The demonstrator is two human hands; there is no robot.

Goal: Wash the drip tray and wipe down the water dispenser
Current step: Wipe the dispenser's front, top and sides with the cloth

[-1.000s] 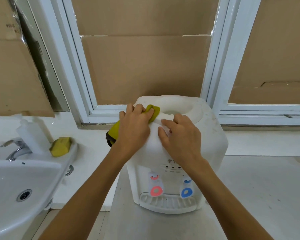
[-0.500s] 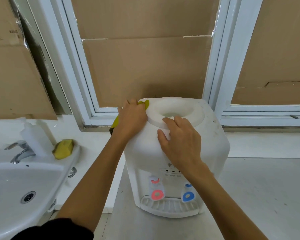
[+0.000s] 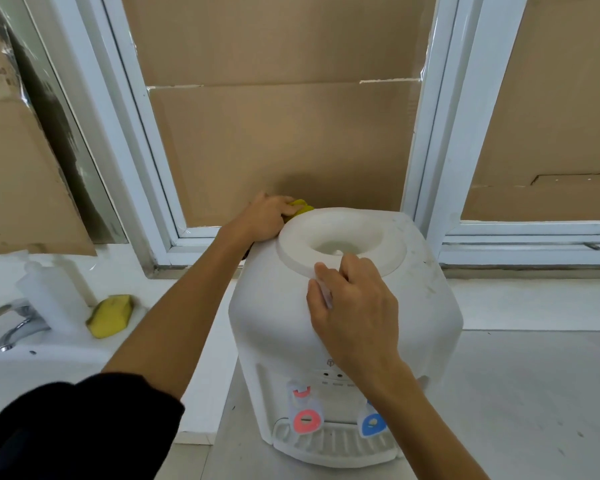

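Head view: white dispenser (image 3: pixel 274 327) stands center-right of frame on a grey counter (image 3: pixel 534 393), in front of a white window frame (image 3: pixel 440 133) backed w/ cardboard (image 3: pixel 281 140). Left hand (image 3: pixel 262 220) is at the dispenser's upper-left back corner, fingers curled round a yellow cloth (image 3: pixel 300 206), pressing it beside the top ring (image 3: pixel 291 244); only a bit of cloth shows past the fingers. Right hand (image 3: pixel 352 306) rests on the front top of the dispenser, fingers bent over the ring's near edge, gripping it. Drip tray (image 3: pixel 329 448) sits in place at the dispenser's base, lower center, under a red tap (image 3: pixel 307 421) & a blue tap (image 3: pixel 373 424). Left of frame: sink (image 3: pixel 32 368) w/ faucet (image 3: pixel 18 323), white bottle (image 3: pixel 51 299), yellow sponge (image 3: pixel 111 315) just beside the bottle. Black sleeve (image 3: pixel 77 427) lower left.
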